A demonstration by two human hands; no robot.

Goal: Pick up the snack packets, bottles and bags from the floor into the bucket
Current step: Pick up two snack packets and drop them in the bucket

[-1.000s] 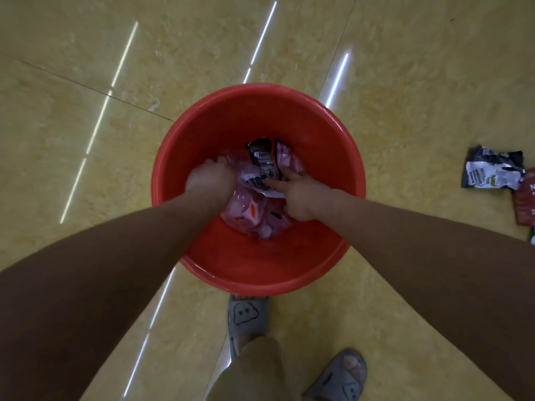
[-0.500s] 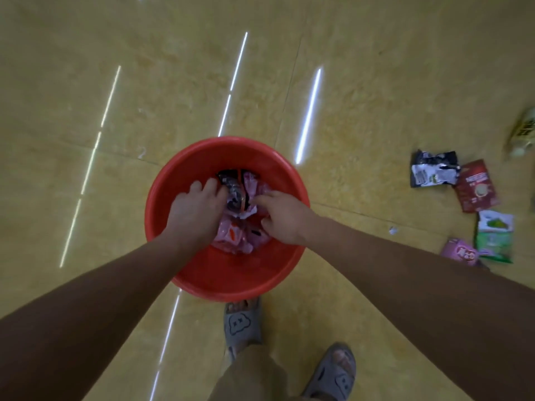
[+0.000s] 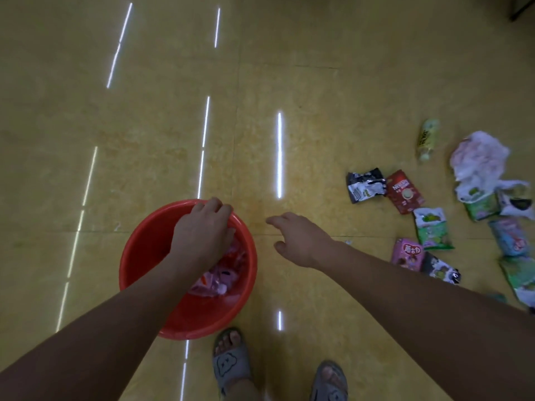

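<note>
Most of what lies in the red bucket [image 3: 144, 256] is covered by the left forearm; only a heap of pink packets [image 3: 220, 280] can be made out beneath the wrist. The left hand [image 3: 202, 233] is held over the bucket's rim at 12 o'clock with its fingers bent downward. The fingertips are hidden, so it cannot be told whether anything is gripped. The right hand [image 3: 301, 241] is seen at 3 o'clock from the bucket, just beside it, above the floor [image 3: 289, 82], with fingers loosely spread and nothing held.

The remaining litter is scattered at 2 to 3 o'clock from the right hand, well apart from it. A black-and-white packet [image 3: 366, 185], a red packet [image 3: 405, 192], a green packet [image 3: 432, 228] and a pink packet [image 3: 408, 253] are nearest. A pale bottle [image 3: 428, 138] and a crumpled white bag [image 3: 479, 157] lie farther off. Several packets at the right edge are cut off and blurred.
</note>
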